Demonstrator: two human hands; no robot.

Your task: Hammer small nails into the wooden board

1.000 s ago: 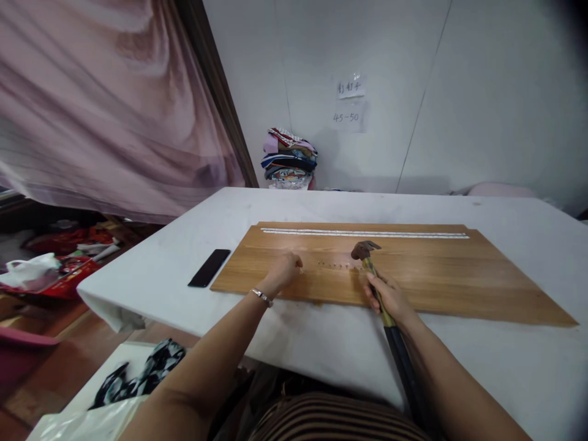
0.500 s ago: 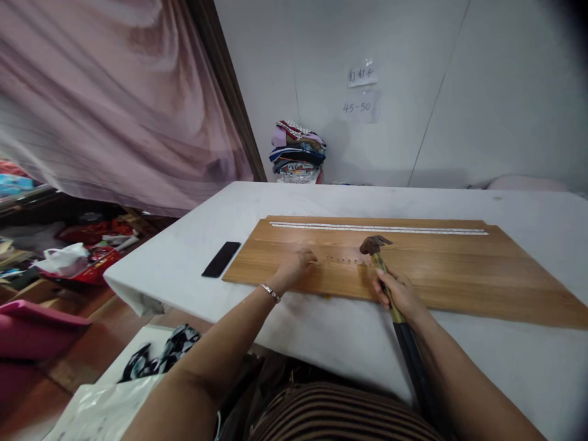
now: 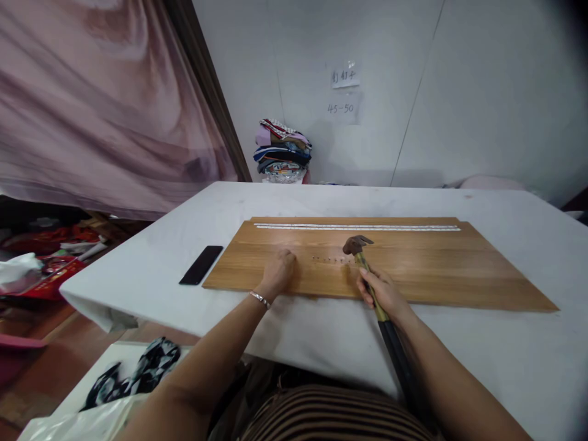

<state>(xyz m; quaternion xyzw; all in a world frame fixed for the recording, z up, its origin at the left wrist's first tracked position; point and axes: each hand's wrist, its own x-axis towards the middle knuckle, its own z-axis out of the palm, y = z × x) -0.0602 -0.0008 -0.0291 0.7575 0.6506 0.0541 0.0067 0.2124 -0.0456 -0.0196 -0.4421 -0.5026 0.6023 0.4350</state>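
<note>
My right hand [image 3: 384, 294] is wrapped round the handle of a claw hammer [image 3: 354, 245], whose rusty head hangs just above a wooden board [image 3: 441, 269]. The handle is yellowish near the head and black lower down. Left of the hammer head, several small nails [image 3: 329, 260] stand in a short row in the board. My left hand [image 3: 279, 271], with a bracelet at the wrist, rests at the board's left part with its fingers curled together. What those fingers hold, if anything, is hidden. Two long white strips [image 3: 358, 228] lie along the board's far side.
The board lies on a table with a white cover [image 3: 151, 257]. A black phone [image 3: 201, 264] is left of the board. Folded cloths [image 3: 282, 150] are piled against the wall behind. A pink curtain [image 3: 114, 104] hangs at left, and patterned fabric [image 3: 154, 365] lies low at left.
The view has turned a little to the right. My left hand's fingers have curled in more. The hammer stays over the board in my right hand, near the nails.
</note>
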